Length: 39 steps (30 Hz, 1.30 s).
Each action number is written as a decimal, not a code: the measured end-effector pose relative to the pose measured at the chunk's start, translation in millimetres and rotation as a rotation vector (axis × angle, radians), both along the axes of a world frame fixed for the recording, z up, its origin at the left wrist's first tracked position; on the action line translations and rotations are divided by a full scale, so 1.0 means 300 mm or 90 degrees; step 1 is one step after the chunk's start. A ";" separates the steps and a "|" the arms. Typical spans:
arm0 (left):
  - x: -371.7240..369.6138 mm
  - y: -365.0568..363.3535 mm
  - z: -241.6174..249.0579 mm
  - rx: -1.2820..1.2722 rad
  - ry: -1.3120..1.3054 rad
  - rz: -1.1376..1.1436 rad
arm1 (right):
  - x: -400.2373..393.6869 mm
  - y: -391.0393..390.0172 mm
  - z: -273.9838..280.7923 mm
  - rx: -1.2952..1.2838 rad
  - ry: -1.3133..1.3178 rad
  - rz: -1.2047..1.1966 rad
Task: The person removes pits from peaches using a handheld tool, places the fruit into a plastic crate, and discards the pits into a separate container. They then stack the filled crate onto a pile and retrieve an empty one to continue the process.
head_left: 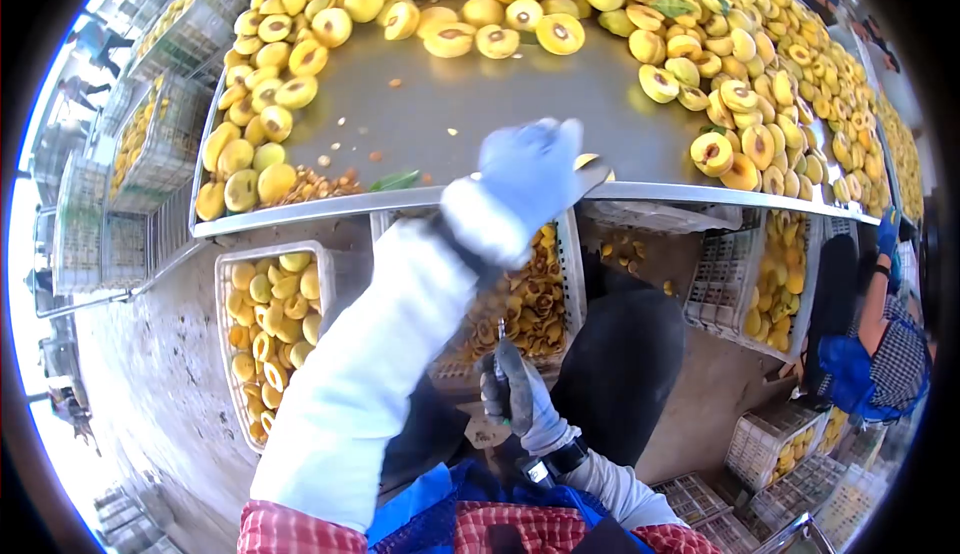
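Observation:
My left hand [530, 169], in a pale blue glove, is over the front edge of the metal table [480, 114]. Motion blurs its fingers, and its grip cannot be made out. Right beside it, at the table edge, lies a fruit half [592, 166]. Lower down, my right hand [520, 394] in a grey glove is closed on a small tool with a metal tip [501, 330]. Below the table edge stands a crate [572, 299] of cut fruit pieces. Halved yellow fruit [560, 34] is heaped along the table's back and sides.
A crate [222, 299] of fruit stands at the lower left, another crate [705, 284] at the right. Pits and a green leaf [396, 181] lie near the table's front edge. A co-worker [880, 354] is at the far right. Stacked crates [85, 214] stand at the left.

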<state>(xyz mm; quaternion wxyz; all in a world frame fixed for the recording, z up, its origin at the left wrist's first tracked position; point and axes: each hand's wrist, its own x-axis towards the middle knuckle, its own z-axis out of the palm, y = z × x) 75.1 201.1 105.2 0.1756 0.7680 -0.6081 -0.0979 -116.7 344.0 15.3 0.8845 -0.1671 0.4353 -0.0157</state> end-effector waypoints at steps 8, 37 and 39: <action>0.075 -0.328 -0.206 0.308 -0.099 -0.232 | 0.001 -0.043 0.052 0.041 0.047 -0.099; -0.237 0.848 -0.117 -0.388 0.767 0.350 | 0.027 0.062 0.243 -0.948 -0.131 0.221; -0.227 0.844 -0.113 -0.344 0.716 0.335 | 0.028 0.088 0.226 -0.999 -0.078 0.260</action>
